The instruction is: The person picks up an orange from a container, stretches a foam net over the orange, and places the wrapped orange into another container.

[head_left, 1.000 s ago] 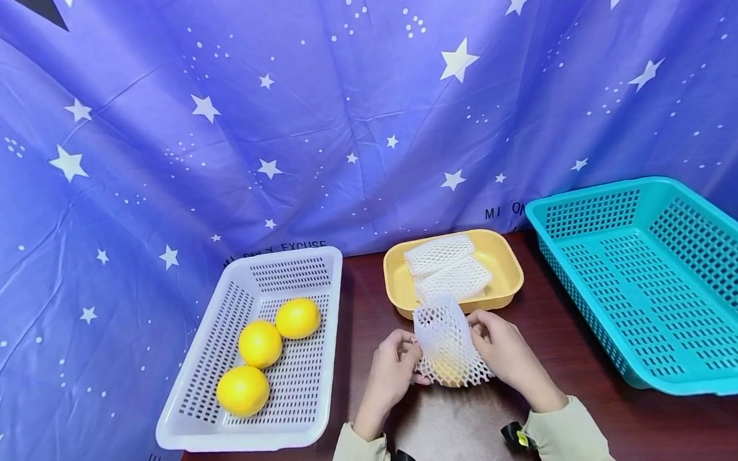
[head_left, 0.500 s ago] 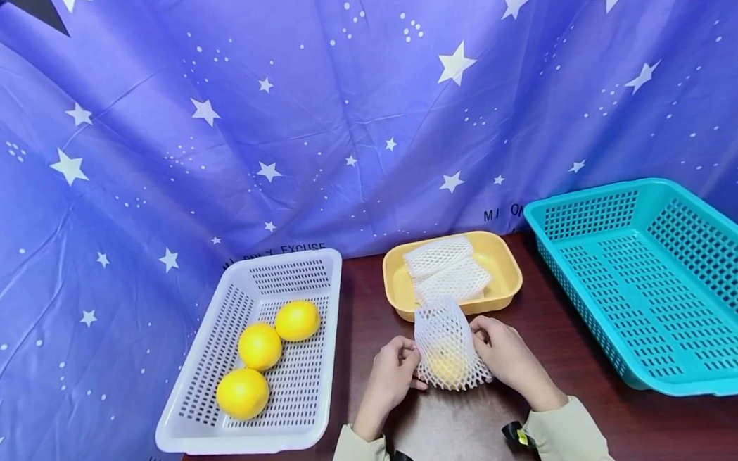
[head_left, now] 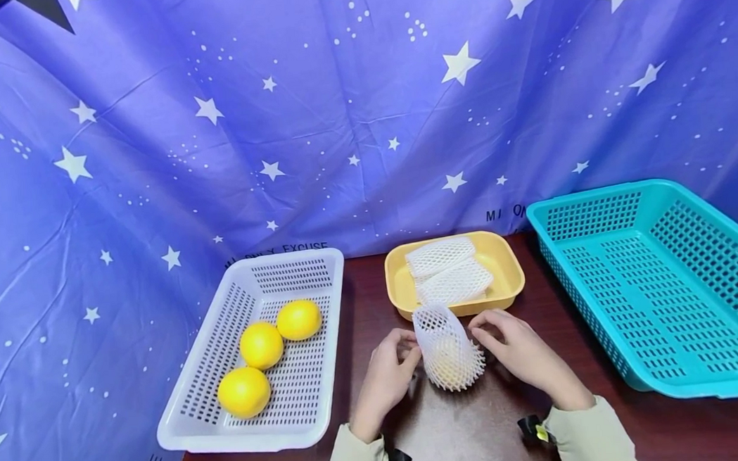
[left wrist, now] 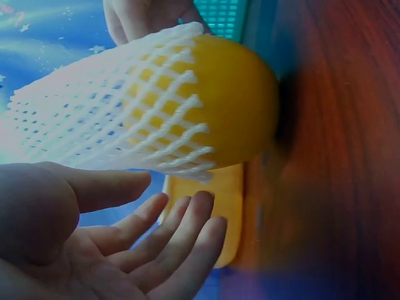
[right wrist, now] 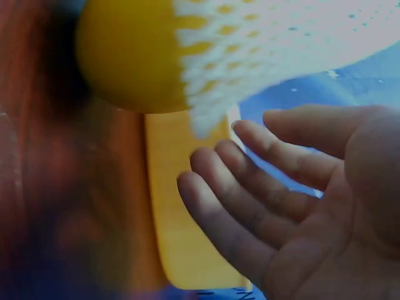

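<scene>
A white foam fruit net (head_left: 441, 342) stands on the table, pulled over the upper part of a round yellow fruit (left wrist: 237, 103). The fruit's lower part shows bare in both wrist views. The net's top end rises narrow above the fruit. On its left side is my left hand (head_left: 390, 370), fingers loosely bent and close to the mesh, gripping nothing. To the right, my right hand (head_left: 518, 348) is held apart from the net, with a small gap and relaxed fingers. The right wrist view shows that hand (right wrist: 275, 194) holding nothing.
A white basket (head_left: 325, 402) on the left has three yellow fruits (head_left: 260, 345) in it. Behind the hands, a yellow tray (head_left: 507, 271) bears two flat foam nets (head_left: 453, 282). A large teal basket (head_left: 645, 383) stands at the right, and a starry curtain (head_left: 349, 105) hangs behind.
Both hands have let go of the net's lower edge; the right hand has drawn away to the right. The net has narrowed around the fruit, its lower edge no longer stretched wide.
</scene>
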`<act>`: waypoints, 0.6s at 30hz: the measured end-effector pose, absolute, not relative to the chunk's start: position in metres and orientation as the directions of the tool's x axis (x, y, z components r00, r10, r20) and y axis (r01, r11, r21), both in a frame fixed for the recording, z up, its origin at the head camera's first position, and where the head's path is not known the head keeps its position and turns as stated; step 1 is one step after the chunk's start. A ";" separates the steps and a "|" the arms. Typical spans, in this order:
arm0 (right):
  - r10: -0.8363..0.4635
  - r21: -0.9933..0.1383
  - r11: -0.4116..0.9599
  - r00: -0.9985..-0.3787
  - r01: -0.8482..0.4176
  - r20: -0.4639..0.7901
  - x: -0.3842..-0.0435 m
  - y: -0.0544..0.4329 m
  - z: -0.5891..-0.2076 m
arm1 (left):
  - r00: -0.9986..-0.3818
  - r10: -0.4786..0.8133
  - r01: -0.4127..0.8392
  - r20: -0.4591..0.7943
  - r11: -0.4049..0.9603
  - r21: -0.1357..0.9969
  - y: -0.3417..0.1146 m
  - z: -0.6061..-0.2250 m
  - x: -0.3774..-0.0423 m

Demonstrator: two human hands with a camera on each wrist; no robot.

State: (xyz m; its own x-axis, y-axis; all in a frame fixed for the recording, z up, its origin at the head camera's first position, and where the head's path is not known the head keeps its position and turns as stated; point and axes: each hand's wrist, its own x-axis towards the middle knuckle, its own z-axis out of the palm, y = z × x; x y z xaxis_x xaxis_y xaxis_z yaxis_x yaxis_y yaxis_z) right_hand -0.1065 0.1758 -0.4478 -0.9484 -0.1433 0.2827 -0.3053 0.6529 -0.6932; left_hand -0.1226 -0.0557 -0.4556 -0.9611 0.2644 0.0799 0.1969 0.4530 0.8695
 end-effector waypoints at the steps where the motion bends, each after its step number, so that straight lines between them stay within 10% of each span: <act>1: -0.153 -0.699 0.638 -0.943 -0.323 0.295 -0.106 0.177 -0.446 | -0.957 0.272 0.218 0.098 0.457 0.863 -0.056 -0.454 -0.122; 18: -0.388 -0.857 0.340 -0.888 -0.387 0.247 -0.100 0.179 -0.434 | -0.858 0.470 0.412 0.205 0.394 0.822 -0.062 -0.429 -0.112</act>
